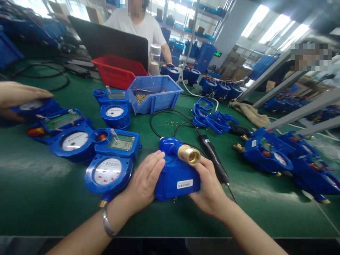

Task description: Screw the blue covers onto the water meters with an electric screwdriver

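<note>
Both my hands hold one blue water meter (176, 175) on the green table (34, 191), turned so its white barcode label faces me and its brass threaded end (189, 154) points up right. My left hand (145, 182) wraps the meter's left side. My right hand (209, 187) grips its right side below the brass end. A black electric screwdriver (214, 158) lies just right of my right hand. Another blue meter with a dial and LCD (113, 161) sits just left of my left hand.
More blue meters (73, 136) lie at left, where another person's hand (18, 97) rests on one. A blue bin of screws (154, 92), a red tray (117, 71), loose blue covers (212, 118) and meters at right (281, 152) surround me. A person sits behind a laptop (106, 40).
</note>
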Tool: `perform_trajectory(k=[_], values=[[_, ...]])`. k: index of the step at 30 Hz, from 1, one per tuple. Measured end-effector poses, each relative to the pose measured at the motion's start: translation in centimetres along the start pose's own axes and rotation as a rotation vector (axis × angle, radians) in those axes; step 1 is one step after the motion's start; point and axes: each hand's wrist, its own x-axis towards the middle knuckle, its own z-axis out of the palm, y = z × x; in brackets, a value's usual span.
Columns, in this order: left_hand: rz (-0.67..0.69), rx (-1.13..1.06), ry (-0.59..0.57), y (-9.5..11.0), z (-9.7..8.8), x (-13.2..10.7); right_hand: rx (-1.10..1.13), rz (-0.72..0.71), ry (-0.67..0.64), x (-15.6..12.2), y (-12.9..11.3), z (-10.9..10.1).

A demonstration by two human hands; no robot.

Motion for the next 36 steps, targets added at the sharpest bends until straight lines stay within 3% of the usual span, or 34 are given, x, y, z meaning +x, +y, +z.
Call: perform_trajectory(k=[3,6,8,10,13,15,18,20,22,28,31,36], values=[[-0.283,-0.125,0.083,0.3,0.8,-0.9,-0.024,0.002,0.048,-1.1,0.5,0.9],[-0.796,-0.574,0.18,1.4,1.3,-1.3,-0.067,0.0,0.075,-2.5,0.8,1.7],[-1.058,-0.94,0.132,2.1,1.1,-0.9,-0.095,-0.039,0.125,-3.5,0.8,2.5],[-1.151,-1.154,0.034,2.7,0.8,-0.2,-0.113,-0.084,0.176,-4.4,0.7,3.6],[-1.167,-1.149,-0.061,3.1,0.4,0.7,-0.138,-0.108,0.189,-5.4,0.1,4.5],[-1.167,-1.09,-0.081,3.1,0.3,1.0,-0.102,-0.1,0.115,-5.8,-0.3,3.9],[-1.147,-1.049,-0.086,3.1,0.4,1.2,0.073,-0.03,0.01,-6.0,-0.7,1.4],[-1.141,-1.034,-0.088,3.2,0.5,1.1,0.136,0.084,0.074,-5.5,-0.7,-0.5],[-1.138,-1.031,-0.098,3.3,0.5,1.1,0.071,0.108,0.106,-4.3,-0.6,-1.8],[-1.06,-1.042,-0.111,3.6,0.6,1.3,-0.274,-0.323,-0.289,1.2,-1.2,-1.9],[-1.061,-0.991,-0.084,3.6,0.7,1.1,-0.332,-0.359,-0.295,2.3,-1.7,-1.9],[-1.007,-0.949,-0.108,3.7,0.6,0.7,-0.337,-0.28,-0.212,2.6,-2.0,-2.6]])
